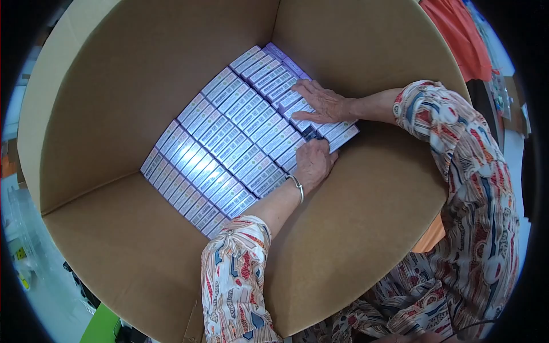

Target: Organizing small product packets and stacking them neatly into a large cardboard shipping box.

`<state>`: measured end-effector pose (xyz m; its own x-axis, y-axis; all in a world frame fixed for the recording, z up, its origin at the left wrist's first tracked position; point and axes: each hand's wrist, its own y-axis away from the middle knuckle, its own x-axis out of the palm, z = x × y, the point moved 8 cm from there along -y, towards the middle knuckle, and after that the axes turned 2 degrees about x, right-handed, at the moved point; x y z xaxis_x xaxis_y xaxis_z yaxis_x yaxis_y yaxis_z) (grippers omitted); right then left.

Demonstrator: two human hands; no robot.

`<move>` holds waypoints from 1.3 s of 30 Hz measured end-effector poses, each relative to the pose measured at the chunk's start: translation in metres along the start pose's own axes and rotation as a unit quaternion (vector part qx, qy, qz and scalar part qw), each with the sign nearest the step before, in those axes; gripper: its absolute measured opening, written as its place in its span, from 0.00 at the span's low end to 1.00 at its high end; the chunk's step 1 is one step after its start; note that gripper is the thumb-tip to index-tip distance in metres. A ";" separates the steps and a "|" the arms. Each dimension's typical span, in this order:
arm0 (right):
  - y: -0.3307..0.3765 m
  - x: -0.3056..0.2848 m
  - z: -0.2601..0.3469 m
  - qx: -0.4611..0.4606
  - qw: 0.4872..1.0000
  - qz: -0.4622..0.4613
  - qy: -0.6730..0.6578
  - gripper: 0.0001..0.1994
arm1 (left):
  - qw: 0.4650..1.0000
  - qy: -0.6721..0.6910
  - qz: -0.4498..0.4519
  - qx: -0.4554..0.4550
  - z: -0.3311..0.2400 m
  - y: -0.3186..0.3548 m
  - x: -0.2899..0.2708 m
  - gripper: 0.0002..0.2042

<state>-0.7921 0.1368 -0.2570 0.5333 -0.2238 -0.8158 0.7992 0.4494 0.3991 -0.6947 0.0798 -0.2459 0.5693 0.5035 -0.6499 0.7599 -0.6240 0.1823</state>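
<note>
Tight rows of small pale boxes with purple edges [229, 123] stand packed inside a deep cardboard carton [343, 194]. My right hand [325, 104] lies open over the boxes on the right side, fingers spread across their tops. Just nearer to me, my left hand [312, 164] is closed, its fingers curled down at a dark gap [310, 134] between the boxes. Those fingertips are hidden, so what they grip does not show. At the far corner, a few boxes [289, 61] turn a plain purple side up.
The carton's tall walls surround both forearms. Outside it, a red cloth or bag [457, 37] is at the upper right and clear plastic wrapping [28, 228] at the left. A green object [102, 324] shows at the lower left. Brown carton floor shows beside the rows.
</note>
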 end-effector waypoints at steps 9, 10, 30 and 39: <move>-0.005 0.006 -0.021 0.001 0.987 -0.147 -0.061 0.28 | 0.991 -0.089 0.052 0.090 -0.028 0.009 -0.035 0.17; -0.008 0.005 -0.022 0.002 0.987 -0.149 -0.059 0.28 | 0.970 -0.153 0.013 0.188 -0.042 0.010 -0.031 0.18; 0.049 0.045 -0.057 0.366 0.909 0.122 -0.160 0.52 | 0.977 -0.109 -0.021 0.184 0.005 -0.002 -0.031 0.18; 0.028 0.067 -0.069 0.347 0.871 0.170 -0.304 0.47 | 0.968 -0.090 -0.198 0.122 0.034 -0.031 -0.083 0.15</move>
<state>-0.7532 0.1938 -0.3288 0.6520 -0.6904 -0.3133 0.4292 -0.0045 0.9032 -0.7760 0.0367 -0.2227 0.1676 0.6333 -0.7555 0.7976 -0.5376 -0.2737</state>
